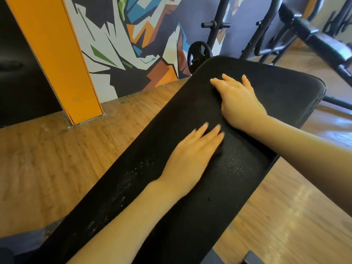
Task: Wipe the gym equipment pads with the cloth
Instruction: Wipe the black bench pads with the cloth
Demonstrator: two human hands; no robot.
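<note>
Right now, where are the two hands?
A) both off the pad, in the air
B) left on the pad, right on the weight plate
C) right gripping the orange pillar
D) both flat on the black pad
D: the left hand and the right hand both lie palm-down with fingers spread on the black pad; neither reaches the weight plate or the orange pillar.

- Black padded bench (190, 212) stands on a wood floor (57, 159).
- Left hand (192, 155) lies flat on its middle.
- Right hand (240, 100) lies flat nearer its far end.
</note>
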